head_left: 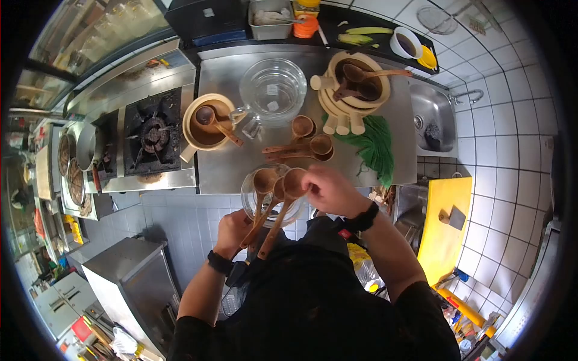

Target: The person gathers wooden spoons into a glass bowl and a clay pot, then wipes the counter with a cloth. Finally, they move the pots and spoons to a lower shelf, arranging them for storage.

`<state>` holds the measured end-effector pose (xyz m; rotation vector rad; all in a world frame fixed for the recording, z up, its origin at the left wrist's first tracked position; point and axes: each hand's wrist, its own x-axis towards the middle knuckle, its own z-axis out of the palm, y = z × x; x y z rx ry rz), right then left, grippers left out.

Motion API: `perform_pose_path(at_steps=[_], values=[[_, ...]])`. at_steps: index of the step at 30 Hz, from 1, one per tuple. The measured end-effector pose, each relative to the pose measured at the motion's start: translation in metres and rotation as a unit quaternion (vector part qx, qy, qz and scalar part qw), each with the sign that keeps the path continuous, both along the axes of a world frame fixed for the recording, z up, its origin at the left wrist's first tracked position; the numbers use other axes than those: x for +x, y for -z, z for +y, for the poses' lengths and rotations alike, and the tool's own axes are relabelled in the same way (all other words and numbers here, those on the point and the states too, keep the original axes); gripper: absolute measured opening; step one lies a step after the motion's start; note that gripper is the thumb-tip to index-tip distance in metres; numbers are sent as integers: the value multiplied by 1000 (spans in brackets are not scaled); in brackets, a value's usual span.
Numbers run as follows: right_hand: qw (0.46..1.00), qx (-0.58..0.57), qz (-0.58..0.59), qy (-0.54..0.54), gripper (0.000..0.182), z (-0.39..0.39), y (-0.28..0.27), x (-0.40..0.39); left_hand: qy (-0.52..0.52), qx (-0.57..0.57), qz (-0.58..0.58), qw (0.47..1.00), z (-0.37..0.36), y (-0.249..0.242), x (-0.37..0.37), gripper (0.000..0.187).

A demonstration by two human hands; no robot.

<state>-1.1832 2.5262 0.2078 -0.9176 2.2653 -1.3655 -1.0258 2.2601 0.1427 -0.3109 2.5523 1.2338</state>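
In front of my body is a clear glass bowl (pixel 245 194) with several wooden ladles in it. Their handles stick out over the rim toward me. My left hand (pixel 232 233) is closed at the bowl's near left side, where its grip is partly hidden. With bent fingers, my right hand (pixel 334 189) pinches the cup edge of the rightmost wooden ladle (pixel 294 184). More wooden ladles (pixel 321 144) lie on the steel counter just beyond. Behind them stands a second glass bowl (pixel 273 90) with a handle.
A cream pot (pixel 188 129) holding a ladle stands left, beside a gas burner (pixel 155 133). Stacked cream pots (pixel 328 105) with ladles stand at the back right, near a green cloth (pixel 376 144). A sink (pixel 442 111) and yellow board (pixel 442 228) are farther right.
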Motion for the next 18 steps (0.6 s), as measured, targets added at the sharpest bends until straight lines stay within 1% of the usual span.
perform_pose_path(at_steps=[2, 3, 5, 6, 8, 9, 11, 12, 13, 14, 15, 16, 17, 18], values=[[994, 86, 47, -50, 18, -5, -2, -5, 17, -9, -5, 1000, 11, -12, -13, 25], [994, 87, 47, -45, 18, -6, -3, -7, 36, -15, 3, 999, 16, -18, -17, 26], [979, 168, 90, -65, 17, -6, -3, -9, 59, -20, 11, 998, 23, -19, -23, 27], [980, 169, 89, -61, 17, -5, -5, -8, 62, -24, 14, 998, 27, -18, -25, 27], [970, 197, 129, -59, 23, -1, -8, -3, 69, -28, 17, 997, 32, -18, -29, 27], [970, 198, 128, -56, 23, 2, -9, -1, 71, -17, 12, 997, 34, -20, -32, 28], [974, 90, 204, 35, 28, 6, -11, 7, 73, -5, 6, 997, 38, -18, -35, 29], [974, 91, 204, 36, 28, 13, -12, 13, 78, -3, 16, 997, 39, -14, -36, 30], [979, 82, 134, 132, 29, 25, -13, 22, 83, -1, 25, 996, 40, -13, -37, 31], [969, 72, 63, 227, 29, 36, -13, 31, 84, 0, 25, 996, 44, -12, -39, 31], [969, 73, 63, 229, 29, 49, -12, 40, 79, -5, 35, 996, 50, -15, -42, 32], [952, 92, -45, 289, 30, 61, -10, 49, 76, -9, 45, 996, 55, -16, -44, 33], [919, 108, -152, 347, 32, 73, -6, 60, 80, -6, 46, 996, 59, -15, -46, 33], [917, 110, -150, 352, 32, 86, 14, 76, 88, -11, 36, 995, 65, -13, -49, 34]])
